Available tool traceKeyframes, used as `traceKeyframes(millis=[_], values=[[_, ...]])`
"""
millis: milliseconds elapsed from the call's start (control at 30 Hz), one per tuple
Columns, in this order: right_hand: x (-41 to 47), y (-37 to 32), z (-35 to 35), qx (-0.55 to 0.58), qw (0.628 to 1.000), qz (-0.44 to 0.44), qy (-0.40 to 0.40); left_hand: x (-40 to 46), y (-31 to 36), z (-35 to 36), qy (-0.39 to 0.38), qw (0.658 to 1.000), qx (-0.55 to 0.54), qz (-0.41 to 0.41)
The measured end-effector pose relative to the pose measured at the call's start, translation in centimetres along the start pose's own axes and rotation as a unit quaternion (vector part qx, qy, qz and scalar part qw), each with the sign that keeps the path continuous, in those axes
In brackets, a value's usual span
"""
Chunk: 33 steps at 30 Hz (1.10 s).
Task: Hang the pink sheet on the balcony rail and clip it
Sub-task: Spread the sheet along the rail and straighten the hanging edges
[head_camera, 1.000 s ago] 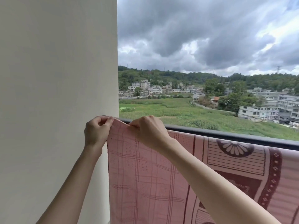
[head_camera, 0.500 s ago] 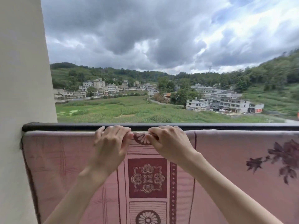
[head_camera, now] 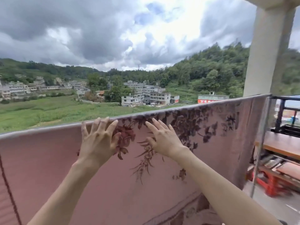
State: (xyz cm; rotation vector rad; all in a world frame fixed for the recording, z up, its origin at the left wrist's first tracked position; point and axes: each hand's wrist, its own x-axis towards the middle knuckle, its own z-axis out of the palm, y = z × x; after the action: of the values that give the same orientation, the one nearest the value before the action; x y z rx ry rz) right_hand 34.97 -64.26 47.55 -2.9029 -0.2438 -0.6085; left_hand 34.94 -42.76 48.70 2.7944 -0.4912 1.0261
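The pink sheet (head_camera: 48, 159) with a dark floral print hangs over the balcony rail (head_camera: 40, 129), covering it from the left edge to the pillar on the right. My left hand (head_camera: 99, 140) lies flat on the sheet just below the rail, fingers spread, fingertips at the top fold. My right hand (head_camera: 164, 138) rests open on the floral print beside it, fingers pointing up-left. Neither hand grips the cloth. No clip is visible.
A pale pillar (head_camera: 267, 54) stands at the right end of the rail. Behind it are a dark railing section (head_camera: 285, 108), a wooden bench (head_camera: 282, 146) and a red stool (head_camera: 272, 184). Fields, buildings and hills lie beyond the rail.
My view has swung right along the rail, from the left wall to the pillar. Both hands have let go of the top edge they pinched and now lie flat and open on the sheet.
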Motion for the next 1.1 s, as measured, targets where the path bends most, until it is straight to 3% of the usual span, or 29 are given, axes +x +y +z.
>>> traceKeyframes(millis=[267,733,1100], values=[[-1.3,15.6,-2.4,0.006,0.998,0.066,0.004,7.9,14.3,6.8,-0.038,0.999,0.011,0.03],[6.1,44.8,-4.3,0.018,0.987,0.141,0.071,24.4,38.1,19.9,0.019,0.991,-0.03,0.13],[8.4,71.6,-5.2,0.155,0.945,0.256,0.131,36.1,58.3,29.6,0.028,0.984,0.0,0.176]])
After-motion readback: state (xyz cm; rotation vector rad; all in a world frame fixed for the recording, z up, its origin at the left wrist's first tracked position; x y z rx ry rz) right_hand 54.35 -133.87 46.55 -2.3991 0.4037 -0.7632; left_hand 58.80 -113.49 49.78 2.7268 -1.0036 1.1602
